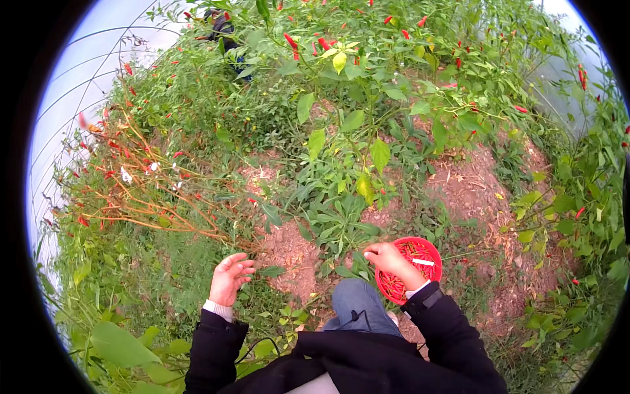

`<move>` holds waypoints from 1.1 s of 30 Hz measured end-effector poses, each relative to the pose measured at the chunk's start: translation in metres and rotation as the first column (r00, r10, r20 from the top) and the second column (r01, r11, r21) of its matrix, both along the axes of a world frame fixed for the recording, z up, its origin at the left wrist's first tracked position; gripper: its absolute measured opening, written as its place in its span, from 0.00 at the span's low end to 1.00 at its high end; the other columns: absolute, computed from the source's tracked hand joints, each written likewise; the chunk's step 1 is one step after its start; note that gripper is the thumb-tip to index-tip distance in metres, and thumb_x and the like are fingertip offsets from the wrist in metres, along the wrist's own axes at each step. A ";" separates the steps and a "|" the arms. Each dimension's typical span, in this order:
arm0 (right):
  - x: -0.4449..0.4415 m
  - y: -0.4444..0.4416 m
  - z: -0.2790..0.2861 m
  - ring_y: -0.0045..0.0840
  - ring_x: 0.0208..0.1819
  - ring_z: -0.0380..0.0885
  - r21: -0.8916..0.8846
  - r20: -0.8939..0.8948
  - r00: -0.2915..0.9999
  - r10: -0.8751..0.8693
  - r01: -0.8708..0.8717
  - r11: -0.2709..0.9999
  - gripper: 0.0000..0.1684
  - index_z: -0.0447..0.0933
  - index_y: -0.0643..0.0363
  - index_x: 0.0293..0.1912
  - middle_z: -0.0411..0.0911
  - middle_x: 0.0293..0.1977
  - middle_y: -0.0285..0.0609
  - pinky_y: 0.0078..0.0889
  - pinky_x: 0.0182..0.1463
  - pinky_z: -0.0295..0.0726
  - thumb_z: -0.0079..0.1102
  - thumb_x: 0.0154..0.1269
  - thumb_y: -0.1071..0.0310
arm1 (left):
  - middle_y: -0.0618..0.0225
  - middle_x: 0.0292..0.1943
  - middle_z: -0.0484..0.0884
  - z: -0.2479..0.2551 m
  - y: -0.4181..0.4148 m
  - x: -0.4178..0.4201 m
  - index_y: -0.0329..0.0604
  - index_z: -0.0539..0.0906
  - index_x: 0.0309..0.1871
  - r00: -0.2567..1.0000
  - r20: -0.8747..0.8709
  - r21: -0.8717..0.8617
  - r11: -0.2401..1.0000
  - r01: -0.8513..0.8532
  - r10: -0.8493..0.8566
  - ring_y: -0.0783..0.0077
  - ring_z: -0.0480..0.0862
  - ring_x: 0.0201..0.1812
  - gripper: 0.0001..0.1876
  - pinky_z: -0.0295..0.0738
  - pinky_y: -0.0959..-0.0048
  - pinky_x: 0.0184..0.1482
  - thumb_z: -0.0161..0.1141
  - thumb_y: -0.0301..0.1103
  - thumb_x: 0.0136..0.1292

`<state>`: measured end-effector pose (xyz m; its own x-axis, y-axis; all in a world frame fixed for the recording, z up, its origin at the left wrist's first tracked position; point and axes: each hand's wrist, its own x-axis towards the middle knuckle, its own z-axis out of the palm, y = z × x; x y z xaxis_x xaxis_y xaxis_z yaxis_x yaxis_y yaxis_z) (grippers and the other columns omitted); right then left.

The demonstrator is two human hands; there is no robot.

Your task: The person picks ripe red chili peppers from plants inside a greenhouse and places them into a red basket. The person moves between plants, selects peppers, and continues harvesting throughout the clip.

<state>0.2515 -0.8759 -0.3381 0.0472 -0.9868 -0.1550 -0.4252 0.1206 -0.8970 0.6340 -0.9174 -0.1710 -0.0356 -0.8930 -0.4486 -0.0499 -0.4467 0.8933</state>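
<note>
My left hand is raised before me at the left, palm turned inward and fingers apart, with nothing in it. Dry, leafless pepper stems with red chillies reach out just beyond its fingertips. My right hand is over the left part of a round red plastic bucket, fingers curled. Whether it pinches anything small cannot be made out. Many slim red chilli peppers lie inside the bucket. A short white strip shows across its opening.
Green chilli plants bearing red fruit stand ahead and on both sides. Bare soil shows between rows, with weeds low in the middle. A person in dark clothes is partly hidden at the far left. Greenhouse film on hoops curves along the left.
</note>
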 end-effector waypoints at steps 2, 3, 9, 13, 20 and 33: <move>-0.007 0.001 -0.007 0.43 0.35 0.79 0.052 -0.071 0.997 0.023 -0.020 0.998 0.16 0.80 0.63 0.38 0.79 0.30 0.52 0.37 0.41 0.76 0.56 0.59 0.59 | 0.55 0.42 0.82 -0.009 -0.028 -0.008 0.36 0.70 0.56 0.997 -0.076 0.048 0.998 0.028 -0.025 0.66 0.83 0.42 0.15 0.79 0.75 0.38 0.47 0.29 0.68; -0.013 0.003 -0.016 0.41 0.34 0.79 0.111 -0.078 0.997 -0.029 0.038 0.993 0.16 0.80 0.64 0.38 0.79 0.29 0.52 0.37 0.40 0.76 0.56 0.59 0.60 | 0.54 0.41 0.82 -0.014 -0.040 -0.016 0.36 0.70 0.56 0.993 -0.112 0.074 0.996 0.048 -0.040 0.66 0.83 0.42 0.16 0.79 0.75 0.38 0.46 0.31 0.69; -0.058 -0.041 -0.097 0.24 0.23 0.78 0.565 0.254 0.798 -0.546 0.335 0.754 0.13 0.79 0.66 0.38 0.80 0.26 0.44 0.27 0.27 0.77 0.52 0.64 0.66 | 0.44 0.62 0.65 -0.052 -0.122 -0.118 0.39 0.53 0.69 0.798 -0.422 0.136 0.840 0.524 -0.430 0.54 0.67 0.63 0.38 0.63 0.61 0.61 0.33 0.62 0.67; -0.089 -0.109 -0.154 0.26 0.23 0.78 0.619 0.340 0.565 -0.752 0.468 0.631 0.13 0.78 0.67 0.40 0.80 0.27 0.42 0.28 0.27 0.79 0.49 0.66 0.67 | 0.44 0.68 0.53 -0.070 -0.182 -0.201 0.45 0.48 0.71 0.590 -0.674 0.140 0.708 0.692 -0.444 0.51 0.53 0.70 0.45 0.50 0.57 0.68 0.31 0.70 0.61; -0.099 -0.215 -0.227 0.31 0.21 0.78 0.638 0.396 0.188 -0.899 0.647 0.417 0.11 0.77 0.66 0.37 0.79 0.24 0.45 0.35 0.25 0.80 0.50 0.64 0.68 | 0.44 0.69 0.50 -0.107 -0.270 -0.290 0.49 0.48 0.72 0.576 -0.683 0.221 0.625 0.749 -0.449 0.47 0.52 0.70 0.48 0.48 0.54 0.69 0.34 0.74 0.56; -0.061 -0.320 -0.517 0.37 0.25 0.78 0.859 0.315 -0.438 -0.842 0.508 0.057 0.12 0.68 0.61 0.41 0.76 0.30 0.48 0.46 0.27 0.80 0.43 0.69 0.62 | 0.43 0.65 0.59 -0.152 -0.337 -0.112 0.41 0.63 0.64 0.908 -0.281 0.513 0.751 0.416 -0.311 0.46 0.61 0.66 0.34 0.57 0.58 0.65 0.40 0.60 0.66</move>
